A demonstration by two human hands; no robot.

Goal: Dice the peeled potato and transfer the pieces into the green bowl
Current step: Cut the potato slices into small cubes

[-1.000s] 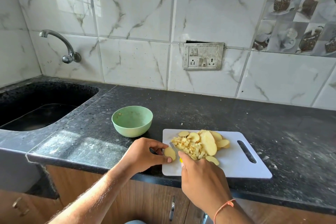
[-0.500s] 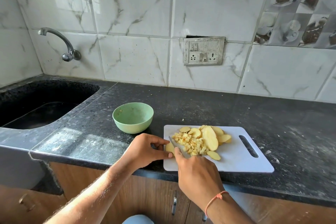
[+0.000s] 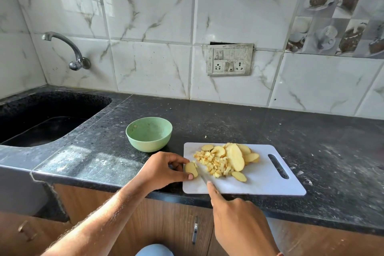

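A white cutting board (image 3: 266, 185) lies on the black counter. On it sit a heap of diced potato (image 3: 212, 162) and several potato slices (image 3: 234, 157) behind it. My left hand (image 3: 162, 169) pinches one potato slice (image 3: 191, 169) at the board's left edge. My right hand (image 3: 239, 216) grips a knife (image 3: 202, 177), index finger stretched along its back; the blade lies on the board just right of the held slice. The green bowl (image 3: 149, 134) stands left of the board and holds only a few scraps.
A black sink (image 3: 41, 122) with a wall tap (image 3: 70, 52) is at the left. A switch panel (image 3: 229, 59) is on the tiled wall. Wooden cabinet doors with handles lie below the counter edge.
My right hand has drawn back toward me, so the knife blade now shows beside the slice. My left hand still holds the same slice at the board's left edge.
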